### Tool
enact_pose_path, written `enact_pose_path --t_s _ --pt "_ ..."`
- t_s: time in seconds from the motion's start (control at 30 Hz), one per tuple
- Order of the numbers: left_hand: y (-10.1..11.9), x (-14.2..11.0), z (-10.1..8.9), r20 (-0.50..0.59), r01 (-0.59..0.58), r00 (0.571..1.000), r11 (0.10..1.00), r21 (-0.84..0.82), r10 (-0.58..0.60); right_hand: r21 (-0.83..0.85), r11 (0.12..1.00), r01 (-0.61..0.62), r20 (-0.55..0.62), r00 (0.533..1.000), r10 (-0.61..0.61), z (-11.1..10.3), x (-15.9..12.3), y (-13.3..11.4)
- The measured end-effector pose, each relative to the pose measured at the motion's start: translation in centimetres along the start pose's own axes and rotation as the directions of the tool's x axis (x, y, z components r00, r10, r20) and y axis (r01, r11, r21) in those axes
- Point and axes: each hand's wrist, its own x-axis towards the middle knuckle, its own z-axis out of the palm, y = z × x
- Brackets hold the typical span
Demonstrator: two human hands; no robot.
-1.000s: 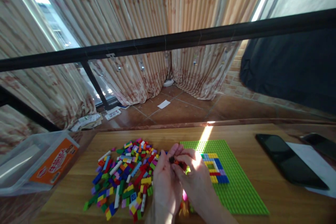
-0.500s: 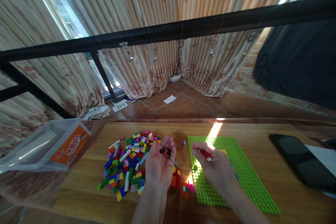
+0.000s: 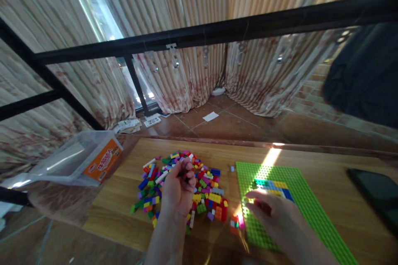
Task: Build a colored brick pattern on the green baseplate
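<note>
My left hand [image 3: 178, 188] is above the pile of toy bricks [image 3: 214, 197], palm up, its fingers curled over small dark pieces [image 3: 186, 177] whose kind is hard to make out. To the right, my right hand [image 3: 276, 217] hovers over the green baseplate [image 3: 314, 198]. Its thumb and index finger are bent toward each other, with a dark reddish patch in the shade between them; what they hold is unclear. Just beyond that hand, a block of blue, yellow, green and white bricks [image 3: 273, 185] sits on the baseplate, partly covered by the hand.
A small cluster of bricks [image 3: 234, 223] lies left of the baseplate, and one pale brick [image 3: 232, 169] near its far corner. A clear plastic box [image 3: 71, 161] with an orange label stands at left. A black phone-like slab [image 3: 373, 194] lies at right. Beyond the table runs a dark rail [image 3: 199, 35].
The view has shifted, so the table scene sits differently. My left hand's fingers have curled in over the pieces in its palm. My right hand has turned lower; the red piece no longer shows clearly.
</note>
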Motion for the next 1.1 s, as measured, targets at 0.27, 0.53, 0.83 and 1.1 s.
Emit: enact_pose_path --t_s 0.27,0.53,0.83,1.1 --pt "0.1 -0.3 0.2 0.058 0.029 0.998 0.997 0.074 -0.034 -0.318 0.944 0.088 -0.126 0.983 -0.134 -0.1 0.7 1.6" --pt "0.7 -0.5 0.2 0.022 0.013 1.0 0.996 0.091 -0.015 -0.432 0.887 0.163 -0.078 0.973 -0.217 1.4 1.3 0.3" --pt "2.8 -0.2 -0.8 -0.024 -0.03 0.999 1.0 0.001 0.03 -0.254 0.959 0.122 0.011 0.992 -0.123 2.5 -0.7 -0.2" --pt "3.1 -0.1 -1.5 -0.003 -0.05 0.999 0.999 -0.018 0.05 -0.061 0.989 0.132 0.101 0.987 -0.126 4.5 -2.4 0.0"
